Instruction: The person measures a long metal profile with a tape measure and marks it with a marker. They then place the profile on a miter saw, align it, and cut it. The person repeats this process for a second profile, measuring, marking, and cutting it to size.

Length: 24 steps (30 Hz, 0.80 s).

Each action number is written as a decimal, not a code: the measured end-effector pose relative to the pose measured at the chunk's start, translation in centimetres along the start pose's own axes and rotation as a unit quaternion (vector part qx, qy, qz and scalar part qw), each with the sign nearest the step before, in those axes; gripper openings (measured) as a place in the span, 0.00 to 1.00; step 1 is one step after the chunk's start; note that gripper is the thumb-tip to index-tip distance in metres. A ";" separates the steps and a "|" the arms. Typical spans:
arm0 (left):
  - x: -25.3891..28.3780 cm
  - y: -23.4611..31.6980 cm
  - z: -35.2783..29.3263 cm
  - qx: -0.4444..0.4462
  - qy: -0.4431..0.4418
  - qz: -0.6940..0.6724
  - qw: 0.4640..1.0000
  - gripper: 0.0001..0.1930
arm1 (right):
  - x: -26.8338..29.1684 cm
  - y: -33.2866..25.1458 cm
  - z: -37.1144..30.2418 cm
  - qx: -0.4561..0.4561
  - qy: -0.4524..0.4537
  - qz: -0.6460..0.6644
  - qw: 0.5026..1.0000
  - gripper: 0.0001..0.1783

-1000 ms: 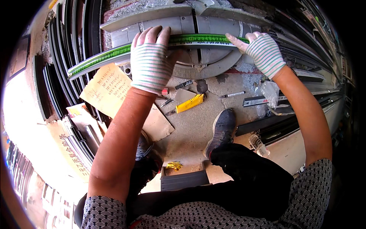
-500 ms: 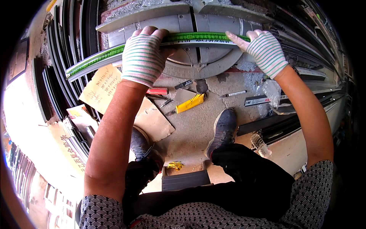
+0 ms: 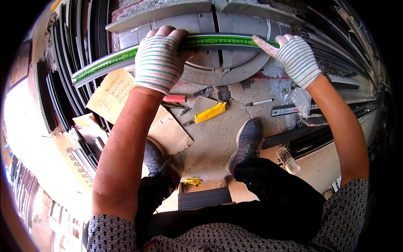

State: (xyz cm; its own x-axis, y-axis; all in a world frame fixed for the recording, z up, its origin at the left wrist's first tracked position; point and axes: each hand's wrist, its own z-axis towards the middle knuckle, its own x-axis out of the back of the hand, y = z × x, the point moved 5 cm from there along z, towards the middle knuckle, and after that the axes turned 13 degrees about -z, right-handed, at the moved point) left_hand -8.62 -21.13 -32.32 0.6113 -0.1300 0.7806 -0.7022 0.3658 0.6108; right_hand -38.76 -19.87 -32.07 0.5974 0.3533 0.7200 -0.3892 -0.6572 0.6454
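A long, narrow profile strip (image 3: 226,40) with a bright green face runs crosswise in front of me; pale marks line the green like a measuring scale, and a grey edge shows beside it. My left hand (image 3: 159,61), in a white glove with green stripes, is closed around it left of the middle. Near its right end my right hand (image 3: 296,56), gloved alike, pinches it with the index finger stretched along it. Behind and below the strip is a round metal saw table (image 3: 237,74) with a degree scale, a dark slot and a metal fence (image 3: 161,14).
On the floor lie a yellow utility knife (image 3: 211,112), a marker pen (image 3: 257,103), a red flat piece (image 3: 174,98) and cardboard (image 3: 112,94) with handwriting. Dark profile bars (image 3: 79,38) are stacked left, with more bars (image 3: 344,54) right. My shoes (image 3: 248,140) stand between them.
The strip has rolled slightly, so its white, written-on side is turned out of sight and the green face shows more. Both hands keep their hold, the right shifting slightly right.
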 end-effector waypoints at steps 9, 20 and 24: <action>0.0 0.1 -0.2 -0.012 0.012 0.001 1.000 0.23 | 0.5 0.2 0.1 0.014 -0.004 0.000 1.000 0.43; -0.3 -0.1 -0.3 -0.025 0.015 0.001 1.000 0.24 | 0.7 0.0 -0.1 0.014 -0.008 0.003 1.000 0.42; -0.3 0.9 -1.0 -0.067 0.066 0.015 0.995 0.25 | 0.8 0.1 -0.1 0.017 -0.010 0.000 1.000 0.42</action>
State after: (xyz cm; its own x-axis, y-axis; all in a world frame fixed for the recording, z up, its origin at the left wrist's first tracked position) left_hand -9.05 -19.87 -32.13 0.6394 0.0013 0.7689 -0.6712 0.4886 0.5574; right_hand -38.40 -19.55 -31.36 0.6108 0.3404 0.7149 -0.3656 -0.6796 0.6360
